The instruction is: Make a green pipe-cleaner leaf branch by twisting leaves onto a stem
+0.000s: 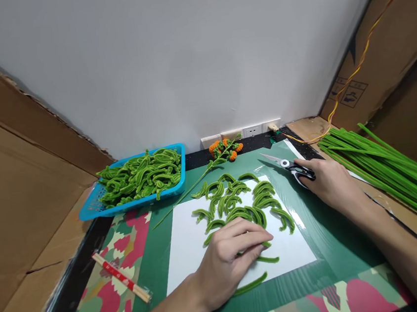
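My left hand point(237, 250) is over a white sheet of paper point(188, 242), its fingers bent and drawn together on short green pipe-cleaner pieces point(268, 259), partly hidden under the fingers. Many more curved green pieces point(232, 203) lie loosely on the sheet just beyond it. One longer piece point(252, 284) rests near the paper's front edge. To the right, my right hand point(326, 176) grips the handles of black-and-white scissors point(287, 164). Their blades point away to the left and lie over the green mat.
A blue basket point(185, 166) heaped with green pieces stands at the back left. Near the wall lies an orange-flowered stem point(213, 164). Wrapped chopsticks point(121, 277) rest on the left; long green pipe cleaners point(389, 172) are bundled at right. Cardboard walls point(19, 161) flank the table.
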Demonstrator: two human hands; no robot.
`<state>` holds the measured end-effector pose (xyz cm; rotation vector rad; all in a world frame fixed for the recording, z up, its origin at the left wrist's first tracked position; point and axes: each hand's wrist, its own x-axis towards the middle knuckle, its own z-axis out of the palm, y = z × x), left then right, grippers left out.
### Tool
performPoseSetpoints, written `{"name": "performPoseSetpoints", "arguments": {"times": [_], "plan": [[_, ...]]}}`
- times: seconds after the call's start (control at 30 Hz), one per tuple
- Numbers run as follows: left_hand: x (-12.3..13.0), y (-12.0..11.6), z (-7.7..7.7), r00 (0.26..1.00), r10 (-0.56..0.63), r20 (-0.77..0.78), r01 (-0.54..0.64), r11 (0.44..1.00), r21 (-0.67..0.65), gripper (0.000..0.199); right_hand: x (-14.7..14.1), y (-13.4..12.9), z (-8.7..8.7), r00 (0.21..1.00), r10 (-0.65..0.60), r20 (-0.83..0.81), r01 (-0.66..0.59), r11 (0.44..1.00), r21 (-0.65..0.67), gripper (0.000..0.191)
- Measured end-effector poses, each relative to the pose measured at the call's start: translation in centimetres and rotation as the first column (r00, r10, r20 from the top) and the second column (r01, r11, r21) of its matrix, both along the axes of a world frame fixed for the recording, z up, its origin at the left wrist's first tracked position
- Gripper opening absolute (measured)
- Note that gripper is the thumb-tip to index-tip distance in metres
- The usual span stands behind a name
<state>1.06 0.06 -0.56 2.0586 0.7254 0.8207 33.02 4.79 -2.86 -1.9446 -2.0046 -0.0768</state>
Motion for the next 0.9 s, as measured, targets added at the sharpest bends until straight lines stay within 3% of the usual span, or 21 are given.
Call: {"name": "performPoseSetpoints", "arguments": {"times": [0.07,0.13,0.3,0.37,0.43,0.53,0.73,0.9], "plan": [[0.0,-0.1,0.0,0.999,0.039,0.015,-0.04,0.997,0.067,0.024,0.0,-0.1,0.1,1.0,-0.009,0.024,0.009,1.0,-0.018,0.034],[0.1,-0.4,0.2,0.996,0.077,0.033,-0.078,0.996,0.048,0.024,0.0,-0.2,0.2,0.999,-0.016,0.038,0.017,0.999,-0.036,0.034],[0.7,-1.5,1.3,0.994,0.108,-0.008,-0.107,0.968,-0.229,0.037,0.3,-0.1,0.0,1.0,-0.009,0.03,0.01,0.999,-0.05,0.037],[0.8,-1.9,1.1,0.994,0.11,0.009,-0.097,0.906,-0.412,0.042,0.5,0.1,-0.1,1.0,-0.007,-0.011,0.007,0.999,-0.043,0.04],[0.7,-2.2,0.4,0.988,0.127,0.093,-0.046,0.8,-0.598,0.045,0.6,0.2,-0.1,0.999,0.006,-0.051,-0.009,0.999,-0.052,0.04],[0.8,-2.5,-0.9,0.955,0.181,0.236,0.056,0.671,-0.739,0.042,0.8,0.4,-0.3,0.995,0.058,-0.079,-0.065,0.994,-0.087,0.037],[0.9,-2.8,-1.7,0.939,0.182,0.292,0.08,0.711,-0.699,0.033,1.4,0.4,-0.9,0.997,0.07,-0.013,-0.071,0.992,-0.101,0.039],[0.7,-2.6,-1.6,0.941,0.181,0.287,0.092,0.678,-0.73,0.032,1.5,0.2,-1.1,0.998,0.066,0.022,-0.064,0.994,-0.093,0.038]]}}
